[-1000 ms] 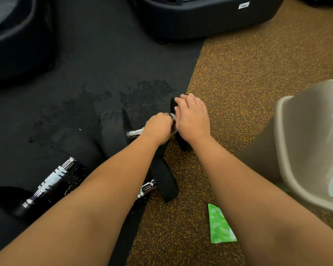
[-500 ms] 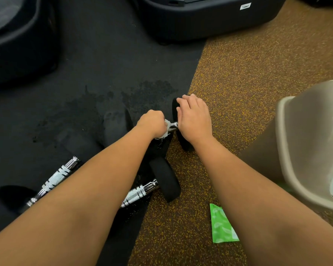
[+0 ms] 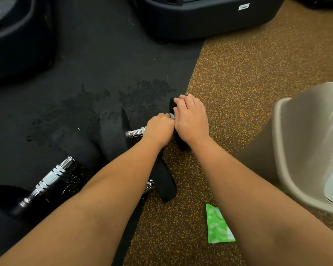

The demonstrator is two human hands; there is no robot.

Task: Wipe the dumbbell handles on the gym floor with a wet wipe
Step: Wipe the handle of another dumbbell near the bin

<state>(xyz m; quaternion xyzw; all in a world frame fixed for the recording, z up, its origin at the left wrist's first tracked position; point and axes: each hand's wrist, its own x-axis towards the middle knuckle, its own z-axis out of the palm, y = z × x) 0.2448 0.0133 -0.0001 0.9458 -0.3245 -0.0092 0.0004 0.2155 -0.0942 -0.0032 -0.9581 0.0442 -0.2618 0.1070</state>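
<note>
Head view. Left hand (image 3: pixel 159 129) now hard against right hand (image 3: pixel 190 120), shifted rightward along the handle (image 3: pixel 136 132) since half a second ago; gap between them closed, more chrome bared at left. Dumbbell (image 3: pixel 112 137): black plates, ribbed chrome handle, lying across the seam of black mat (image 3: pixel 104 64) and speckled floor (image 3: pixel 248 73). Wet wipe (image 3: pixel 171 116): white sliver only, between the hands. Left hand fisted round wipe and handle. Right hand draped over the right-side plate, fingers curled on its rim. Green packet (image 3: pixel 217 225) beside right forearm.
</note>
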